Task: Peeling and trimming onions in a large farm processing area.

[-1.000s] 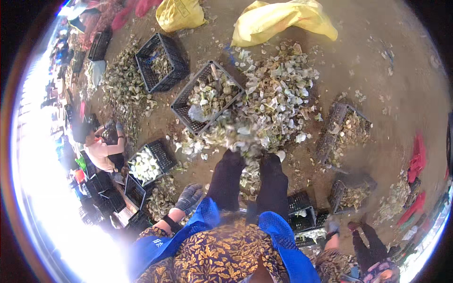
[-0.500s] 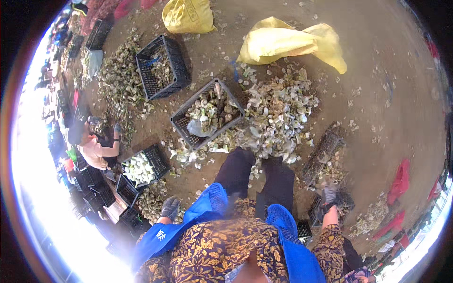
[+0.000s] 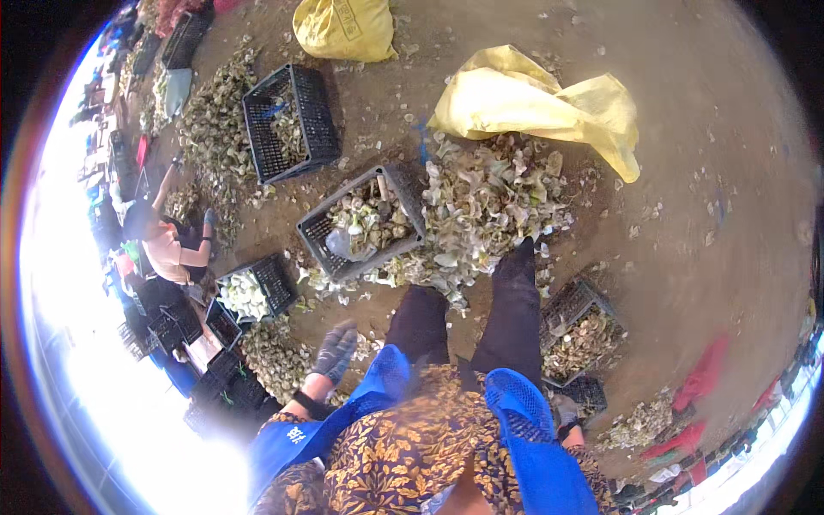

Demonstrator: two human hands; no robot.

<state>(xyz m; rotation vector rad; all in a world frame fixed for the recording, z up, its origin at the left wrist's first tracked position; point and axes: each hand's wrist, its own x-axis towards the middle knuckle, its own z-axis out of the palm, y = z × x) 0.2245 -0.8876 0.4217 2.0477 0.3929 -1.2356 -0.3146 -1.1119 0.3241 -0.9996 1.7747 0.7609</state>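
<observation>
- Grey glove [image 3: 340, 342] covers the left hand [image 3: 330, 360], which hangs near a pile of bulbs [image 3: 268, 348] on the ground; its fingers are stretched out straight, close to one another.
- Partly behind the blue apron [image 3: 525, 410], the right hand [image 3: 565, 409] is just beside a small black crate [image 3: 590, 393]; whether its fingers are spread or curled, one cannot tell.
- Dry husks [image 3: 585, 345] lie in a larger black crate [image 3: 560, 307] ahead of the right hand.
- Loose peelings [image 3: 489, 193] form a wide heap ahead of the dark-trousered legs [image 3: 419, 324].
- Left of that heap, a grey-black crate [image 3: 408, 199] holds mixed bulbs and a clear plastic bag [image 3: 339, 243].
- Farther left, white bulbs [image 3: 244, 296] fill part of another crate [image 3: 280, 285], near a crouching co-worker [image 3: 172, 251].
- Along the heap's far edge lies a yellow sack [image 3: 519, 99].
</observation>
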